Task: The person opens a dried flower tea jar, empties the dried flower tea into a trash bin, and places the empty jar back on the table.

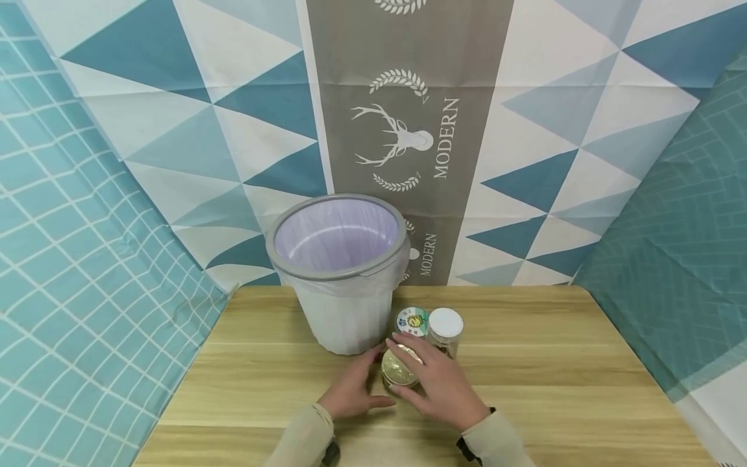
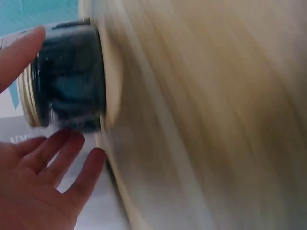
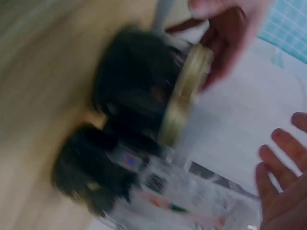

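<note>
Head view: lower centre, a gold-lidded jar [image 1: 394, 371] stands on the desk [image 1: 554, 363] between the left hand [image 1: 351, 388] and right hand [image 1: 442, 387], with a green-and-white-lidded jar [image 1: 412, 319] and white-lidded jar [image 1: 445, 323] just above.

Left wrist view: the gold-lidded jar sits upper left; the left hand's fingers are loose, ungripping.

Right wrist view: blurred; the right hand, lower right, holds nothing. Seemingly only the reach is done; gripping remains.

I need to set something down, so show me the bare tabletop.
The table is free right of the white-lidded jar and left of the bin. It is crowded in the middle, where hands flank the gold-lidded jar near a patterned lid.
</note>
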{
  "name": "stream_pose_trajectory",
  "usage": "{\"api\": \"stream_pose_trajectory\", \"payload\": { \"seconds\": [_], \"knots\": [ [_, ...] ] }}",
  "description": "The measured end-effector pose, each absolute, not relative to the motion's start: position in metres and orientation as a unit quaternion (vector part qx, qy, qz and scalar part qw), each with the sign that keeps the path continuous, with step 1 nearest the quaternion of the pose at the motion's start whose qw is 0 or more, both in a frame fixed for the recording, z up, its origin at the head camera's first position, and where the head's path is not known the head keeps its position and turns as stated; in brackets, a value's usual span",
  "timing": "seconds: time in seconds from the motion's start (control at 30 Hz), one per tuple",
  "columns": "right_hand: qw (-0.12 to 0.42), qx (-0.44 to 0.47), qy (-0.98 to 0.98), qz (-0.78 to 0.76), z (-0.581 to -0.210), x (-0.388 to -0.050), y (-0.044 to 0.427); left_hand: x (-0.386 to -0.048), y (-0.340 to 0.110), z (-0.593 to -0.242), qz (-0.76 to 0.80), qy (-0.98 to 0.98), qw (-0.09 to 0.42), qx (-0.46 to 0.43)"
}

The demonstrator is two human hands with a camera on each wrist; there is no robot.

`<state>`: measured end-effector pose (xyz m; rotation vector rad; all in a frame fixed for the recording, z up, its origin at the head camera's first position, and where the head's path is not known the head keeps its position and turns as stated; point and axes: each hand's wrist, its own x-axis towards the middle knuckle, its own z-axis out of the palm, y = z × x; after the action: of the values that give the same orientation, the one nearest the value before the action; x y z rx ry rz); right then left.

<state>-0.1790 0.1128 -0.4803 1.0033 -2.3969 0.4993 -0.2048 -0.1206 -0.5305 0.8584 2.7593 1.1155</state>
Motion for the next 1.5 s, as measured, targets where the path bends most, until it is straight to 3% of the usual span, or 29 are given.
{"api": "stream_pose_trajectory", "payload": {
  "seconds": [0.17,0.3,0.8,1.07,1.27,1.5],
  "knots": [
    [0.166,0.317,-0.914,0.189,-0.503,-0.182,0.102,-0.209,-0.105,-0.539,0.388,0.876,0.035,0.285],
    [0.140,0.295,-0.932,0.158,-0.517,-0.183,0.094,-0.210,-0.102,-0.542,0.383,0.879,0.037,0.283],
    [0.156,0.243,-0.943,0.162,-0.519,-0.188,0.082,-0.212,-0.104,-0.539,0.364,0.885,0.006,0.291],
    [0.154,0.244,-0.944,0.160,-0.519,-0.186,0.083,-0.205,-0.107,-0.541,0.393,0.876,0.017,0.281],
    [0.197,0.258,-0.921,0.217,-0.505,-0.178,0.086,-0.202,-0.112,-0.537,0.435,0.859,0.021,0.268],
    [0.166,0.258,-0.889,0.339,-0.480,-0.167,0.092,-0.198,-0.110,-0.525,0.500,0.822,-0.003,0.273]
  ]
}}
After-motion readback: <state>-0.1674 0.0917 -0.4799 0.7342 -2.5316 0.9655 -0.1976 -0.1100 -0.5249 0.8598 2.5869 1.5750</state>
